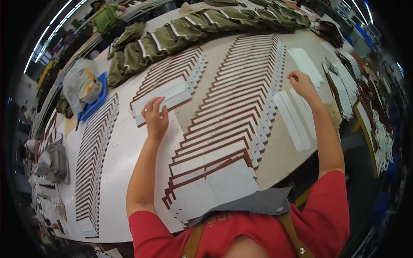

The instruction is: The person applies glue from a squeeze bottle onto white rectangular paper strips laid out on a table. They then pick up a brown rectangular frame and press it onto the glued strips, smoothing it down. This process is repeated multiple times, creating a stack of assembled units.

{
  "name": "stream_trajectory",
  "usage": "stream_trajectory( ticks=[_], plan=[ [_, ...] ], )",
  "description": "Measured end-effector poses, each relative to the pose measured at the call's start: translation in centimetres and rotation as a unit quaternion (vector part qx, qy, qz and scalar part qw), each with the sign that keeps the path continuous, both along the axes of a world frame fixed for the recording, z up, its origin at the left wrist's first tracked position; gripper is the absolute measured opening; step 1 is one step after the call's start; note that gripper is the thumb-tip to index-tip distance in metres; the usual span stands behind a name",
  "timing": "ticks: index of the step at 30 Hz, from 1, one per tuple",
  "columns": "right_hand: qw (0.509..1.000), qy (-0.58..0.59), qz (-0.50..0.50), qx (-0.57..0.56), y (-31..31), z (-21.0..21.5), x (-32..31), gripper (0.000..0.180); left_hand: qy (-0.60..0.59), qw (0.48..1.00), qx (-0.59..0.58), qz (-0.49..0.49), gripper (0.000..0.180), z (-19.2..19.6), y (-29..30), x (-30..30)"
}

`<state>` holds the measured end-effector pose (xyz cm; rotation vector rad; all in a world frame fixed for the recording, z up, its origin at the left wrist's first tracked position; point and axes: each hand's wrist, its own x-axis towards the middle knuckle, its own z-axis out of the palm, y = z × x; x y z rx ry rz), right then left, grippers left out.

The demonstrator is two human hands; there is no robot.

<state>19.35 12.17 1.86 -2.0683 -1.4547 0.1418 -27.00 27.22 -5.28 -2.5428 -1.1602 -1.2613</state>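
Note:
My left hand (155,117) is at the near edge of a white panel with brown edging (170,92), the front one of an overlapping row. Its fingers are loosely bent, the thumb apart, and nothing shows in them. My right hand (303,87) is over the right part of the table, its fingers curled together; whether something small is in them I cannot make out. Below that hand lie flat white strips (292,121). Between my arms runs a long row of overlapping white panels with brown edges (228,116).
Another overlapping row (92,172) lies at the left. Beyond it a blue tray (95,96) holds a white tub (91,91). Olive-green fabric pieces (172,38) are heaped along the far side. White strips (344,81) and cords (382,142) are at the right. A person (105,19) sits far left.

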Motion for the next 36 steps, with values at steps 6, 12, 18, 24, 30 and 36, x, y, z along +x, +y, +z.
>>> stream_trajectory(
  ticks=[6, 12, 18, 24, 30, 36],
  plan=[
    [0.998, -0.007, 0.03, -0.054, -5.2, -4.0, -3.3, 0.015, -0.006, 0.993, -0.07, -0.095, 0.033, 3.4, -7.0, 3.8],
    [0.973, -0.189, -0.007, -0.133, -2.9, -5.5, -6.4, 0.01, -0.006, 0.988, -0.092, -0.126, 0.035, 5.0, -12.0, 4.1],
    [0.961, -0.216, 0.011, -0.174, -1.4, -5.6, -6.7, 0.012, -0.001, 0.984, -0.135, -0.114, 0.033, 5.4, -14.0, 3.5],
    [0.996, 0.083, 0.004, -0.032, -4.0, -0.2, -6.5, 0.01, -0.021, 0.979, -0.159, -0.125, 0.031, 6.7, -16.7, 2.7],
    [0.867, 0.414, 0.143, 0.238, -6.7, 7.7, -13.2, 0.007, -0.161, 0.913, -0.334, -0.17, 0.027, 7.0, -19.6, 2.8],
    [0.684, 0.637, 0.241, 0.262, -7.4, 6.9, -20.4, 0.004, -0.401, 0.635, -0.636, -0.179, 0.049, 6.9, -21.2, 3.8]
  ],
)
